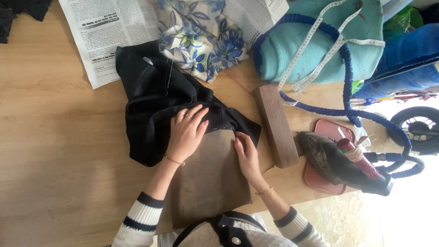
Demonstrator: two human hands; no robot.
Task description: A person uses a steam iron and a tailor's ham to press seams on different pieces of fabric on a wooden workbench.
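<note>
Left hand lies open and flat, palm down, fingers spread on the black fabric; right hand is also open, fingertips pressing the fabric's edge where it meets the brown pressing pad. Both forearms reach forward from striped cuffs, wrists slightly bent. The fabric sits bunched at table centre, partly over the pad's far end. Likely risk: uneven pressure from either hand could let the slippery cloth shift and lose its fold. To the right stand a wooden block and an iron on its red rest, its heat a hazard near trailing sleeves; beyond, newspaper and floral cloth.
</note>
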